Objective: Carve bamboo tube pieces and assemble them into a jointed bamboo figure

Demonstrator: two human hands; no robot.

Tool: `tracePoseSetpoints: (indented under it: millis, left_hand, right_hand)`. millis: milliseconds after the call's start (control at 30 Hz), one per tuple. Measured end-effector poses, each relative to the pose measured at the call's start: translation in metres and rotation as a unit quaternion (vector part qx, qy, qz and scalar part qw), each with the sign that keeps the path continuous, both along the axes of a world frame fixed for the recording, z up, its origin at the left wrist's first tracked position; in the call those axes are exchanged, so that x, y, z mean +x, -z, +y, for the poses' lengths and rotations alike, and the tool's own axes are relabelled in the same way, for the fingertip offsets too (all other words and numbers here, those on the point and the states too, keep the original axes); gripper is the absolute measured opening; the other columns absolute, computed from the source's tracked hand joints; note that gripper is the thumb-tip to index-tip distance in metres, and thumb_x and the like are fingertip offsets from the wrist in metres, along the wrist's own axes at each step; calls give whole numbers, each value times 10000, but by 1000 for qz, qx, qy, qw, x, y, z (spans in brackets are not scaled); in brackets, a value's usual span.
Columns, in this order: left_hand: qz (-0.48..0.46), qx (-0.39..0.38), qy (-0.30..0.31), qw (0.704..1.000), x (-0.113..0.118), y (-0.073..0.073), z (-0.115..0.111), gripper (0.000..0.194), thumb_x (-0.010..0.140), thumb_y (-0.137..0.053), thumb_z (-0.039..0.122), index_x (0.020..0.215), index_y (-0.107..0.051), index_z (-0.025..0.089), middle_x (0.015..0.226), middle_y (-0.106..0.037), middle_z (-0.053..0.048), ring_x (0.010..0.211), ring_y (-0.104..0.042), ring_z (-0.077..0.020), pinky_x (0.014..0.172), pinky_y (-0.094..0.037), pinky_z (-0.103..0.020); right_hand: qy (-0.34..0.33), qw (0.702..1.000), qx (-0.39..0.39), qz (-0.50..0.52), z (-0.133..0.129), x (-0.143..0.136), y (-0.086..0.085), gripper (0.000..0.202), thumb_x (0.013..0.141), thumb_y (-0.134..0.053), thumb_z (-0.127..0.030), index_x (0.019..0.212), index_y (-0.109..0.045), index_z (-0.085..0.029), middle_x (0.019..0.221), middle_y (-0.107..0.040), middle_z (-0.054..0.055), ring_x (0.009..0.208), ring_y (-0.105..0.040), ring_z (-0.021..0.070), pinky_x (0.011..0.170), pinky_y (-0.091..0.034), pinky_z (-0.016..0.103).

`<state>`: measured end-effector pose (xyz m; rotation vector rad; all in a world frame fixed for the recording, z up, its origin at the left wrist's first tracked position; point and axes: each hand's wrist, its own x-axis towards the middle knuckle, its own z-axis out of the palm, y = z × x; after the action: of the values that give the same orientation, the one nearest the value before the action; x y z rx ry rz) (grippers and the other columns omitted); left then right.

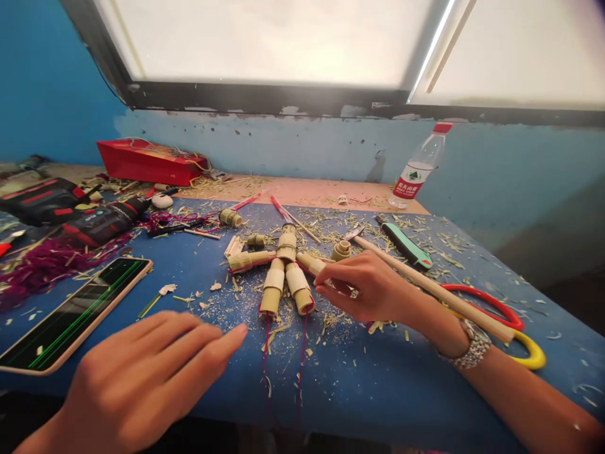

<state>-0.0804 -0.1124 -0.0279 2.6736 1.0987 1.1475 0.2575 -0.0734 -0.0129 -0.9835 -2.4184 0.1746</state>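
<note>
A jointed figure made of bamboo tube pieces [272, 296] lies on the blue table, its two legs toward me. Purple-red cords trail from the leg ends to the table's front edge. My right hand [366, 284], with a metal watch on the wrist, is closed in a pinch at the end of the figure's right-side arm [309, 263]. The fingers partly hide that end. My left hand [155, 372] is nearer to me, left of the legs, fingers stretched out and holding nothing. A phone [80, 315] lies beyond it, showing green lines on its screen.
A wooden stick [439, 290] lies across red-and-yellow handled scissors [532, 352]. Near them is a green utility knife [406, 244]. A water bottle [418, 167] stands at the back. Power tools [106, 221], purple strands [61, 265] and a red box [149, 162] occupy the left. Shavings litter the table.
</note>
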Motion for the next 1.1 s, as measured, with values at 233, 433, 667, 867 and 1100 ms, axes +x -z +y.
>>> tracePoseSetpoints:
  millis: [233, 433, 667, 867, 1100]
  left_hand:
    - [178, 52, -12, 982, 59, -79, 91, 276, 960, -555, 461, 949, -736, 253, 741, -722, 20, 675, -657, -153, 641, -417, -280]
    - [224, -48, 4, 973, 59, -75, 130, 245, 928, -549, 396, 929, -732, 234, 836, -737, -15, 745, -663, -163, 630, -398, -274]
    - [206, -42, -5, 978, 60, -63, 136, 256, 949, -515, 389, 938, -728, 248, 891, -745, -34, 731, -647, -170, 628, -381, -277]
    - [178, -57, -23, 982, 56, -61, 148, 271, 959, -508, 409, 966, -721, 241, 885, -749, -36, 707, -638, -170, 624, -371, -279]
    - [176, -27, -56, 982, 53, -51, 155, 274, 971, -481, 364, 999, -712, 219, 980, -750, -59, 813, -670, -196, 659, -398, -283]
  right_hand:
    - [179, 969, 68, 157, 6, 7, -1, 247, 962, -483, -250, 1190, -567, -207, 703, -583, -34, 483, -443, 96, 530, -388, 277]
    - [230, 963, 81, 112, 14, 8, 4, 175, 928, -487, -244, 1006, -639, -203, 767, -640, 10, 533, -481, 116, 575, -401, 306]
    - [293, 947, 66, 113, 19, 15, 0, 202, 913, -503, -261, 1044, -638, -185, 919, -665, 50, 597, -536, 136, 597, -415, 321]
    - [329, 944, 27, -15, 23, 21, 4, 222, 921, -544, -357, 1003, -665, -190, 1015, -657, 91, 791, -653, 225, 675, -450, 367]
    - [328, 944, -5, -17, 26, 22, 9, 142, 928, -571, -320, 917, -659, -210, 948, -695, 60, 762, -652, 215, 671, -429, 362]
